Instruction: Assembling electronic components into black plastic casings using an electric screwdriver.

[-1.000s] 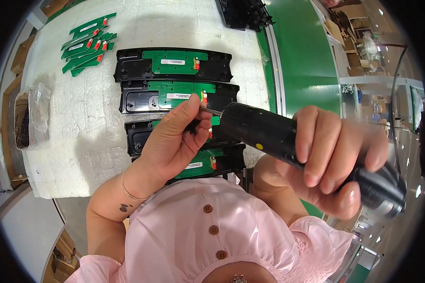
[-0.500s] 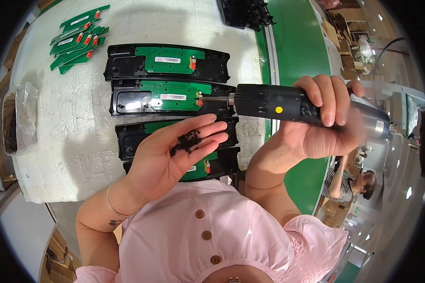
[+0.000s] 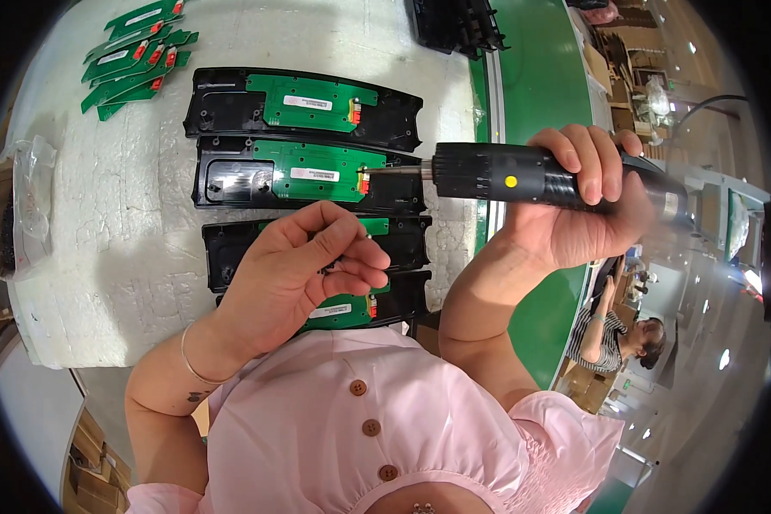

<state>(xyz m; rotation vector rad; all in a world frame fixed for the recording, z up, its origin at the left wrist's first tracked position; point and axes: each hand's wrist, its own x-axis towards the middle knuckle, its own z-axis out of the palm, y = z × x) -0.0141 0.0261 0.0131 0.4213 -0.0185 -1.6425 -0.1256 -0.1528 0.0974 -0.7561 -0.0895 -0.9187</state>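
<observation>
My right hand (image 3: 578, 201) is wrapped round a black electric screwdriver (image 3: 488, 171) with a yellow dot on its side. The tool lies level, its thin bit pointing left to the red-and-white connector end of a green circuit board (image 3: 308, 158). That board lies in a black plastic housing (image 3: 227, 176), second from the far end. Nearer to me, my left hand (image 3: 295, 265) is closed, thumb against forefinger, over small black screws mostly hidden by the curled fingers. A tiny piece shows at the fingertips. The hand covers part of the third housing (image 3: 223, 257).
Another housing with a board (image 3: 308, 107) lies farthest; one more (image 3: 343, 313) is nearest me. Loose green boards (image 3: 133, 64) are heaped at the far left. Black plastic parts (image 3: 458, 26) lie at the back. A plastic bag (image 3: 30, 206) stands at the left edge. A person (image 3: 612, 338) sits at right.
My left hand has gone from an open palm with black screws to curled fingers and a thumb pinch. The screwdriver stays nearly in place, its bit still at the second housing's board.
</observation>
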